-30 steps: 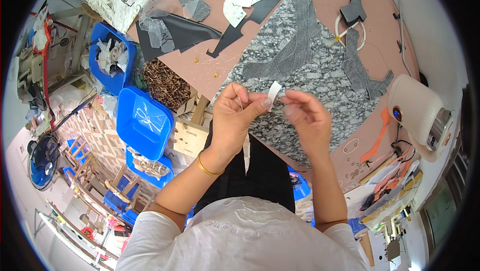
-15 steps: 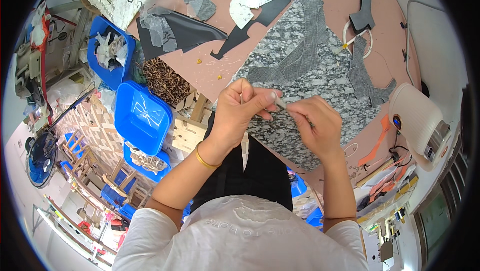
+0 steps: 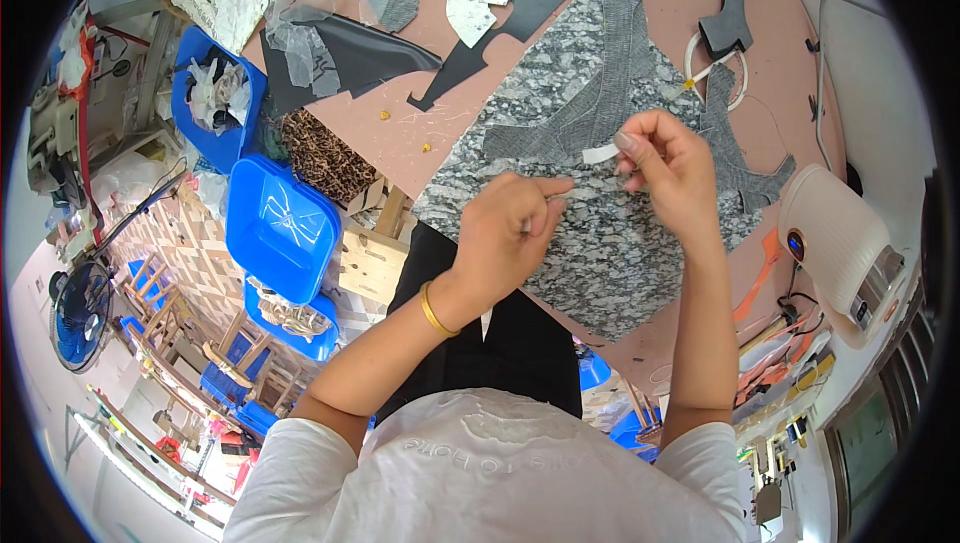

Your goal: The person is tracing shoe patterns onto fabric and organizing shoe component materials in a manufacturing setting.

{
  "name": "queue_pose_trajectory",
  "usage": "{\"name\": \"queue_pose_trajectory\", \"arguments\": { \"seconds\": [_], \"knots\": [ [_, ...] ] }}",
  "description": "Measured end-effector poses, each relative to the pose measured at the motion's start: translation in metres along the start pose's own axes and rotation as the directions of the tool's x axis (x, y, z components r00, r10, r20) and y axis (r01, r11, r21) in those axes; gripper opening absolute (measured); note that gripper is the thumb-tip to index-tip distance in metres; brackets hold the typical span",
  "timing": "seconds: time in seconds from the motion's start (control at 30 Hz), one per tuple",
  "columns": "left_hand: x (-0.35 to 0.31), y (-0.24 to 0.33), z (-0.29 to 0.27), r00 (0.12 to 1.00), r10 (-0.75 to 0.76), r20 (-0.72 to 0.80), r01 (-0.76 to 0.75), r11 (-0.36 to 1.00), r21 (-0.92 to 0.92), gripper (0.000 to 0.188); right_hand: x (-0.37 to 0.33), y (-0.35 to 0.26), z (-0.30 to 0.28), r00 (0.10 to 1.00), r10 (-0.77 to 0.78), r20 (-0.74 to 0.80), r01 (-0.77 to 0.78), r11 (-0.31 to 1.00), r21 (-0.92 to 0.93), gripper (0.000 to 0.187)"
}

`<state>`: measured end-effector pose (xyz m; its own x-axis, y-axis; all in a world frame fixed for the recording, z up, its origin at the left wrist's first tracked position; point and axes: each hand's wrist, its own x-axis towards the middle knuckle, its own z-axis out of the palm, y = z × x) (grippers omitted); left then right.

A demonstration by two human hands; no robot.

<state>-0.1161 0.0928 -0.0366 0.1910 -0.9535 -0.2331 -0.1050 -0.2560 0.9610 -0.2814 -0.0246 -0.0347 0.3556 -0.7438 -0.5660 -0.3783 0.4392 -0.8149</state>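
Observation:
My right hand (image 3: pixel 672 168) pinches a short white strip (image 3: pixel 601 154) between thumb and fingers, its free end pointing left over the cloth. To the left and nearer me, my left hand (image 3: pixel 508 233) is closed with its index finger stretched out. A pale bit shows between its curled fingers, and the pale tip of a hanging strip (image 3: pixel 486 324) shows below it beside the wrist; the part between is hidden. Under both hands lies a black-and-white mottled cloth (image 3: pixel 590 273). A curved dark grey cloth piece (image 3: pixel 622 53) rests on it, and another grey piece (image 3: pixel 735 158) lies at its right edge.
The pinkish table (image 3: pixel 400 143) carries black material (image 3: pixel 370 58), a white fan-shaped piece (image 3: pixel 482 1) and a white ring-shaped cord (image 3: pixel 741 83). A cream appliance (image 3: pixel 835 243) stands at right. Blue bins (image 3: pixel 283 228) sit off the table's left edge; a fan (image 3: pixel 82 315) stands farther left.
My hands have parted. The right moved up and away with the short white strip in its pinch; the left moved slightly down and right, its index finger now extended.

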Motion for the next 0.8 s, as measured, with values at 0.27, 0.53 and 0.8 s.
{"name": "queue_pose_trajectory", "arguments": {
  "seconds": [0.27,0.53,0.8],
  "knots": [
    [0.005,-0.022,-0.010,0.887,0.410,0.211,-0.453,0.685,0.571,0.036,0.024,0.002,0.006,0.981,-0.157,0.117,0.181,0.954,-0.240,0.012],
    [0.013,-0.021,-0.007,0.847,0.449,0.284,-0.528,0.656,0.539,0.025,0.026,0.003,0.008,0.966,-0.236,0.107,0.259,0.893,-0.367,0.011],
    [0.017,-0.018,-0.001,0.855,0.395,0.335,-0.515,0.579,0.632,0.019,0.026,0.010,0.010,0.870,-0.487,0.075,0.454,0.732,-0.508,0.012]
  ]
}}
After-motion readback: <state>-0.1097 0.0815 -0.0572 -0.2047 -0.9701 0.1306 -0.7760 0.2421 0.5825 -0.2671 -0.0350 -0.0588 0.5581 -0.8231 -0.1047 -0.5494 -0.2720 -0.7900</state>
